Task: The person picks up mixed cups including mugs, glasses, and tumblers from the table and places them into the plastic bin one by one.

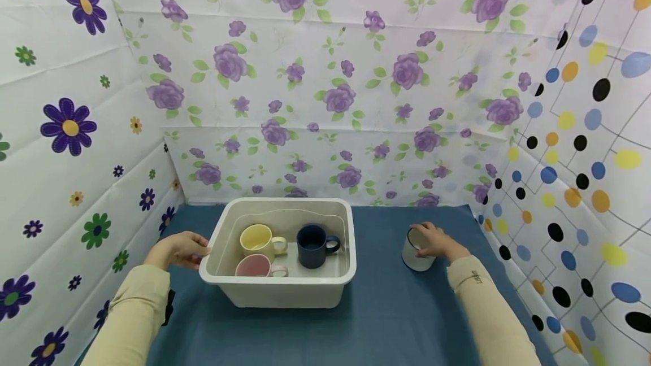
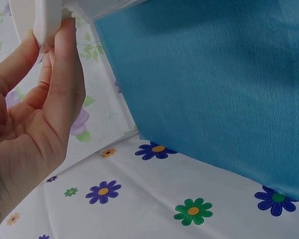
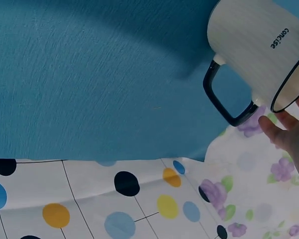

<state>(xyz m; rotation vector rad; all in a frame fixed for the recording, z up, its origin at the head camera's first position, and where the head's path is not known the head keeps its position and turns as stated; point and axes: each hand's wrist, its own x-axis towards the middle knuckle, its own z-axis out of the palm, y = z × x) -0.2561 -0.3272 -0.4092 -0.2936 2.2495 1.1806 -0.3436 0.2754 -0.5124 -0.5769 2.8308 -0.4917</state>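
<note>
My left hand [image 1: 180, 249] pinches the left rim of a cream plastic tub [image 1: 285, 293]; the left wrist view shows the thumb and fingers on either side of that rim [image 2: 48, 22]. Inside the tub are a yellow mug [image 1: 256, 239], a pink mug [image 1: 252, 266] and a dark blue mug [image 1: 311, 247]. Off to the right, my right hand [image 1: 434, 242] holds a white mug [image 1: 416, 258] by its top. Its dark rim, black handle [image 3: 221, 99] and the word "concise" show in the right wrist view. Part of the right hand is cut off there.
A blue cloth [image 1: 381, 321] covers the table under the tub and the white mug. Patterned sheets hang close around: purple roses [image 1: 338, 97] behind, flowers [image 1: 68, 127] at left, coloured dots [image 1: 600, 201] at right. Something black [image 1: 169, 308] lies beside the left sleeve.
</note>
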